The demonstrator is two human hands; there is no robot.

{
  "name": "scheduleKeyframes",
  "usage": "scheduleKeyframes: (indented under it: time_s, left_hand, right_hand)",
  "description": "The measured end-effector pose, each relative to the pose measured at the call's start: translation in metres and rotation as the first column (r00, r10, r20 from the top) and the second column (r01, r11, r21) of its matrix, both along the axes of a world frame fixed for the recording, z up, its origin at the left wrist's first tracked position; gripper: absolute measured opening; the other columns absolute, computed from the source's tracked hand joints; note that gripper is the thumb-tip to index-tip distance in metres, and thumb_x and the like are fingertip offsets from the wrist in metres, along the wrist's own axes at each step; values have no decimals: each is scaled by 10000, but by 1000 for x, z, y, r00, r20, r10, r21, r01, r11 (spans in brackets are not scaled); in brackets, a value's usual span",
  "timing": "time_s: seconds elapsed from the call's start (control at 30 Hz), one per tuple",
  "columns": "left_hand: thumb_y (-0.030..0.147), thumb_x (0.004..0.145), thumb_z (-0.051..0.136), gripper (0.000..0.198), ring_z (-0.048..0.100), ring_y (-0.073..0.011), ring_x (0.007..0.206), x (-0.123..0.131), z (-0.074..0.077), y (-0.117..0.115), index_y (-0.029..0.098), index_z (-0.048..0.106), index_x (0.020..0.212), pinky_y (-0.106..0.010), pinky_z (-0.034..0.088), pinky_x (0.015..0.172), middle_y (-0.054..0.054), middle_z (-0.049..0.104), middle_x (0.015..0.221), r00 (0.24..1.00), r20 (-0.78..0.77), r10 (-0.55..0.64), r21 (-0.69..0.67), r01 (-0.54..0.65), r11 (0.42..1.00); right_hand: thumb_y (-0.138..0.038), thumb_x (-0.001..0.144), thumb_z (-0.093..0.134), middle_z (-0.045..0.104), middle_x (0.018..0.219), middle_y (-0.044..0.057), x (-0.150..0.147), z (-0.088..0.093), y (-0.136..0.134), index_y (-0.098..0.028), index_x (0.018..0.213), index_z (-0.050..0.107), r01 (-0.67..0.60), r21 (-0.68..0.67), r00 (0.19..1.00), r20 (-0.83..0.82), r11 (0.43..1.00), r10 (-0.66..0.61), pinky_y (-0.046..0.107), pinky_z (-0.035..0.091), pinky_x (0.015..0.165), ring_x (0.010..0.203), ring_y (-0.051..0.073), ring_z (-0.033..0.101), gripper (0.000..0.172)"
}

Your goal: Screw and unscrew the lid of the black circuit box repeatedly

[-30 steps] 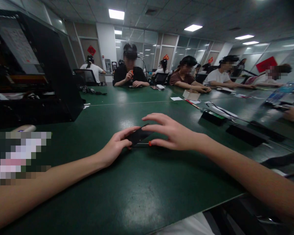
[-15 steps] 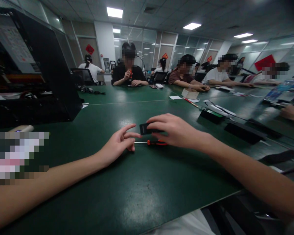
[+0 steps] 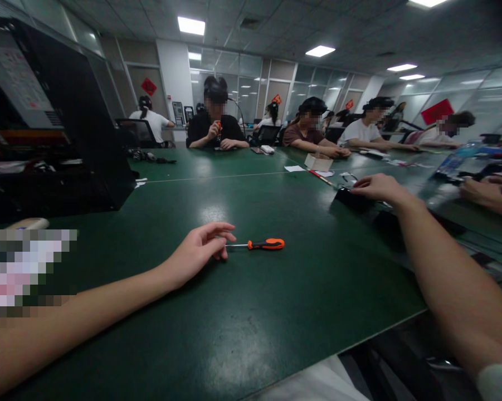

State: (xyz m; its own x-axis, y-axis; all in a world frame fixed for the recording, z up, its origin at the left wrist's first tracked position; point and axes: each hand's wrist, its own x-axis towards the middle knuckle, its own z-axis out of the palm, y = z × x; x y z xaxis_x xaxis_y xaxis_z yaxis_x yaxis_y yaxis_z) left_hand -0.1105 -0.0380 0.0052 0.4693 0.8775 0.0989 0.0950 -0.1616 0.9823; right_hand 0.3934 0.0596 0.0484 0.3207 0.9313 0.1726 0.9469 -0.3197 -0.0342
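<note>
One screwdriver (image 3: 268,244) lies on the tabletop (image 3: 184,340), with the left hand (image 3: 200,248) loosely open at its left end, while well to its right and farther back the right hand (image 3: 378,187) touches a black block (image 3: 351,200), though whether it grips that I cannot tell.

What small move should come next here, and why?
Probably bring the right hand over from the black object to the screwdriver: its orange-and-black handle lies unheld, pointing right, while the left hand hides its other end.
</note>
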Motion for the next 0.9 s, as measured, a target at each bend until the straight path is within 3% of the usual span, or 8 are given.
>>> scheduleKeyframes:
  time_s: [0.13,0.3,0.57,0.77,0.9]
  left_hand:
    - [234,853,598,329,609,-135,702,1,1,0,134,642,1164,-295,487,676,-68,682,1020,1000,-7,15,7,-15,1000]
    - [247,852,606,310,610,-140,701,0,-1,0,140,653,1140,-297,476,663,-69,688,1014,1000,-10,17,13,-17,1000]
    - [271,855,616,277,614,-147,709,1,1,-1,149,676,1097,-308,487,682,-65,698,994,999,-32,23,25,-22,999]
    - [279,859,619,261,621,-157,712,0,0,0,158,691,1079,-309,495,669,-64,703,970,999,-42,18,50,-16,999]
    - [284,851,626,250,619,-160,715,1,0,0,162,700,1057,-309,500,672,-63,706,955,999,-49,20,56,-18,998]
  right_hand:
    - [-335,944,628,701,1104,66,7,-4,12,-148,1130,672,35,-121,999,-35,992,-39,367,505,930,996,182,657,267]
    - [-390,967,590,669,1161,71,10,-5,17,-152,1148,660,21,-179,1000,-11,984,-23,404,493,972,1076,209,632,307]
    - [-378,996,548,650,1198,88,16,-6,22,-163,1318,574,-18,-228,998,51,974,30,422,522,952,1059,209,641,388]
    - [-322,987,575,660,1178,84,15,-6,24,-176,1290,598,-90,-278,989,89,956,119,410,535,954,1048,195,650,337]
    - [-324,972,603,665,1143,82,15,-13,31,-160,1208,634,-130,-211,978,135,969,160,385,562,894,989,177,658,289]
